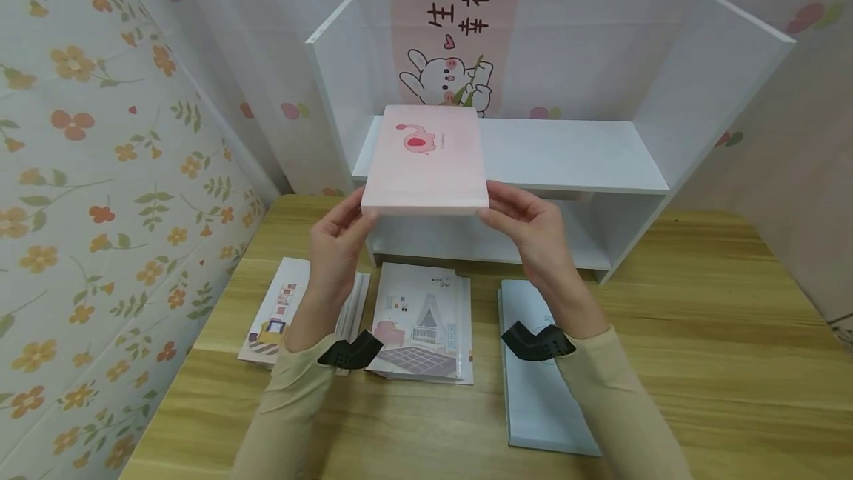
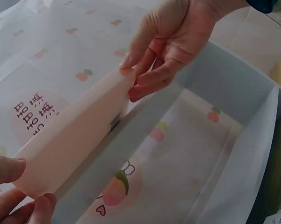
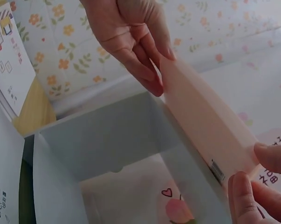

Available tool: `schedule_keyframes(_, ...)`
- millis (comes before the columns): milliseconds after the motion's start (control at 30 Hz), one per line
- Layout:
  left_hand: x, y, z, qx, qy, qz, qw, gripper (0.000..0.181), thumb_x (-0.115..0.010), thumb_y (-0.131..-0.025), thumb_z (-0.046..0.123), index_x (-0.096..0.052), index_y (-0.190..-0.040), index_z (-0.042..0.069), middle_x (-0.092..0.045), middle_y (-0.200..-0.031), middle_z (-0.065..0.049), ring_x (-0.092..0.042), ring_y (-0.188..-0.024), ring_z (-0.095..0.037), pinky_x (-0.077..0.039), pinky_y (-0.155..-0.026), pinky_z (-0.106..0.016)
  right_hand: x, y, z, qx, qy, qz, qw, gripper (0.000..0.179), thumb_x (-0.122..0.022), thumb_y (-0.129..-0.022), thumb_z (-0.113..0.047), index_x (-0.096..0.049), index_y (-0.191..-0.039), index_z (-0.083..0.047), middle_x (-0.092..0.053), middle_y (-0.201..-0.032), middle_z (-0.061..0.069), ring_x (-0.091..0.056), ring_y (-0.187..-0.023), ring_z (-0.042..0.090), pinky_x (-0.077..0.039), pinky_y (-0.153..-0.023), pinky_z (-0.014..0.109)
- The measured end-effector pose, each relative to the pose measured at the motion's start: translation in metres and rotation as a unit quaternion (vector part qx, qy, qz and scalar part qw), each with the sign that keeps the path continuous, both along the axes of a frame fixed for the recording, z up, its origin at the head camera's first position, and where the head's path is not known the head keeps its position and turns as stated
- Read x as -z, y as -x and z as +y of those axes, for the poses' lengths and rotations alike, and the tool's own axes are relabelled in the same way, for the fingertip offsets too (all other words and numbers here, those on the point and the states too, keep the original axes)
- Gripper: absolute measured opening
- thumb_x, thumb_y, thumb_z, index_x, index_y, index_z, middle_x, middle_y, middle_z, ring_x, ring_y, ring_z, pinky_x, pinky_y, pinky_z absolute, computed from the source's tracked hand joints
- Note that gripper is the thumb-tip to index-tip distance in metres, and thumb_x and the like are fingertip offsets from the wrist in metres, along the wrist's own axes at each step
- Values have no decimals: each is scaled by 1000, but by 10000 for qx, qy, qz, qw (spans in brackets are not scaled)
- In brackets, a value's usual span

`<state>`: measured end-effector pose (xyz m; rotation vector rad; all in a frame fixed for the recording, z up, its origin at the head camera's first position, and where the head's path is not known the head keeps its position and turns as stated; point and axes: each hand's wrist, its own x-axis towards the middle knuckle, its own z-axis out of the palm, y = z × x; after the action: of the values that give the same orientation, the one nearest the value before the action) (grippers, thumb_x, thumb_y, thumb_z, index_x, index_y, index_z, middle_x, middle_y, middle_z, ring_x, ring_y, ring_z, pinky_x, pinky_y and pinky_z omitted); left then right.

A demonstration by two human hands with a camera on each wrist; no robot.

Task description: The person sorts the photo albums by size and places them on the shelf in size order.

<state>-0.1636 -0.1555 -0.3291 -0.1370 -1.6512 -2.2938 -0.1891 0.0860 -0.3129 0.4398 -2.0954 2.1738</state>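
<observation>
A thick pink book (image 1: pixel 429 161) with an elephant on its cover lies flat between both hands, at the left part of the upper board of a white shelf (image 1: pixel 566 158). My left hand (image 1: pixel 338 247) pinches its near left corner, thumb at the edge and fingers beneath. At the near right corner my right hand (image 1: pixel 536 232) grips it the same way. A small barcode label (image 3: pixel 217 170) shows low on the book in the right wrist view. Whether the book touches the board cannot be told.
On the wooden table (image 1: pixel 733 361) in front of the shelf lie a left stack of books (image 1: pixel 273 310), a middle stack (image 1: pixel 420 324) and a pale blue book (image 1: pixel 540 398) under the right forearm. Upright side panels (image 1: pixel 720 80) rise at both shelf ends. A flowered curtain (image 1: pixel 100 206) hangs at left.
</observation>
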Motion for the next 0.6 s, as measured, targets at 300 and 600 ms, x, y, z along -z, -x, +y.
schedule_keyframes(300, 1, 9, 3, -375, 156, -27, 9992, 37, -59, -88, -4, -54, -124, -8, -60, -115, -9, -58, -101, -16, -47, -90, -25, -1, 5, -4, 242, -219, 93, 9994, 41, -65, -85, 2, -54, -125, 8, -58, -121, 21, -62, -97, 10, -49, -85, 21)
schedule_keyframes(600, 2, 17, 4, -531, 164, -72, 9984, 35, -61, -88, -2, -56, -122, -7, -62, -111, -6, -58, -99, -16, -47, -88, -24, -2, 10, -6, 345, -302, -17, 9989, 42, -66, -86, -3, -55, -125, 5, -59, -121, 17, -61, -100, 14, -48, -88, 23)
